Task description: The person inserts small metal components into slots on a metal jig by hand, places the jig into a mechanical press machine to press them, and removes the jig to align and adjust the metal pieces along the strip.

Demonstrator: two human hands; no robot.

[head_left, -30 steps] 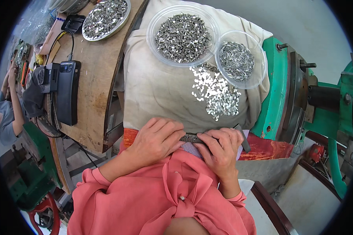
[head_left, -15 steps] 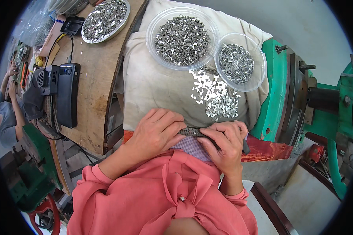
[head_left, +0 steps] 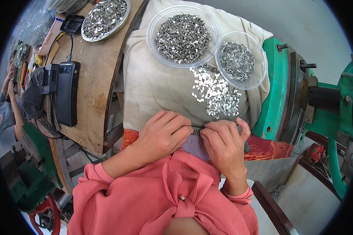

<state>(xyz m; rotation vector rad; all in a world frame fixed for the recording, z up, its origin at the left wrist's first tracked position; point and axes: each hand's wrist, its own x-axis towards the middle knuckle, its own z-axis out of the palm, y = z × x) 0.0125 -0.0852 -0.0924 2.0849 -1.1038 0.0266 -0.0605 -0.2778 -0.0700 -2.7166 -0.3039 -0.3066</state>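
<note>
2 hands meet at the near edge of a beige cloth [head_left: 161,90]. Left hand [head_left: 162,135] and right hand [head_left: 223,145] are together, fingertips pinched on a thin dark metal strip [head_left: 198,127] between them. Just beyond lies a loose heap of small shiny metal pieces [head_left: 217,94], then 2 clear bowls: large bowl [head_left: 183,35] and small bowl [head_left: 241,60].

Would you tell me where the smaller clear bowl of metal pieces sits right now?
In the head view, the smaller clear bowl sits upper right on the beige cloth, beside the larger clear bowl and next to the green machine.
</note>
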